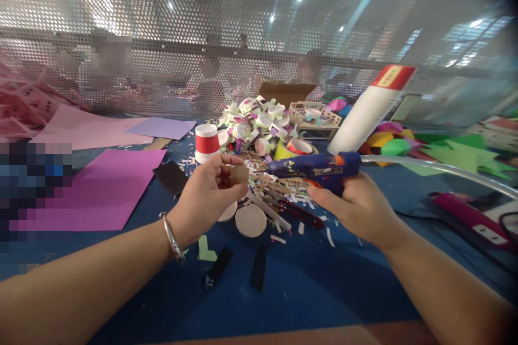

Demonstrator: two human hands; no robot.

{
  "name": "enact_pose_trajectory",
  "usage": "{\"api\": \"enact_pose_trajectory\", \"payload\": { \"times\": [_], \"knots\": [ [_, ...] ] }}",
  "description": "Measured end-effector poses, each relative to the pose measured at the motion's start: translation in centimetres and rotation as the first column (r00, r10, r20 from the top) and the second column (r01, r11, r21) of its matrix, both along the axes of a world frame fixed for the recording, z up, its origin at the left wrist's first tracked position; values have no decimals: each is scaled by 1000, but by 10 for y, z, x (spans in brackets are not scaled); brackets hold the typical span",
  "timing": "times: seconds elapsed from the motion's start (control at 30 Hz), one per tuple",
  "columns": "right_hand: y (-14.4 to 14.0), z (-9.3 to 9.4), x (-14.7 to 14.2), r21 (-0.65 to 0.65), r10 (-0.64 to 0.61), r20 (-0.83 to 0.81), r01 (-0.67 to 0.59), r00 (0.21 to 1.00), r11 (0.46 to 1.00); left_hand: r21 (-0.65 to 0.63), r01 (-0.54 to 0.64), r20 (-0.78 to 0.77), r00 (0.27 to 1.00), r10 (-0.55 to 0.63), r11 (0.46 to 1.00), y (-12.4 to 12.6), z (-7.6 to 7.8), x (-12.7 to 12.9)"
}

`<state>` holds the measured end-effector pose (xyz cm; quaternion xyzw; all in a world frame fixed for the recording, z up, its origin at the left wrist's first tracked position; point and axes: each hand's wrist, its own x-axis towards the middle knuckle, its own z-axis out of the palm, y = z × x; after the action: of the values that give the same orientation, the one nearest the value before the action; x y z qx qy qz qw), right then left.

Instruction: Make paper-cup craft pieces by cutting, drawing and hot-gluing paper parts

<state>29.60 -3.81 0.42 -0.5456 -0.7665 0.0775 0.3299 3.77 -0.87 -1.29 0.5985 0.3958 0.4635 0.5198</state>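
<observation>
My left hand (210, 191), with a silver bangle at the wrist, pinches a small brown piece of cardboard (239, 174). A blue hot glue gun (315, 168) is in the grip of my right hand (360, 207), its nozzle pointing left toward the cardboard piece. A clear glue stick (437, 168) runs out of the gun's back to the right. Below my left hand lie white paper discs (251, 220). Scissors with dark red handles (303, 213) rest among the paper scraps. Nearer to me are black strips (258, 268) and a pale green paper piece (206, 248).
A red and white paper cup (207, 143) stands behind my left hand. Beyond it is a heap of small paper-cup crafts (254, 124). A tall stack of white cups (364, 113) leans at right. Magenta paper (97, 188) covers the left, and a pink tool (469, 218) lies far right.
</observation>
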Motion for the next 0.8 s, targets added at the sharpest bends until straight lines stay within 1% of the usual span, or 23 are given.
{"api": "enact_pose_trajectory", "payload": {
  "times": [0.1, 0.23, 0.5, 0.8],
  "knots": [
    [-1, 0, -2, 9, 7, 14, -8, 1000, 1000, -1, 13, 11, 1000, -13, 1000, 0, 0, 0],
    [-1, 0, -4, 5, -3, 58, 3, 998, 1000, 7, 21, -11, 1000, -21, 1000, 0, -1, 0],
    [0, 1, -7, 25, -34, 94, 32, 995, 999, 57, 37, -51, 998, -34, 998, -2, -3, -1],
    [0, 1, -6, 21, -62, 138, 60, 989, 998, 54, 45, -48, 998, -42, 998, -2, -2, 0]
  ]
}}
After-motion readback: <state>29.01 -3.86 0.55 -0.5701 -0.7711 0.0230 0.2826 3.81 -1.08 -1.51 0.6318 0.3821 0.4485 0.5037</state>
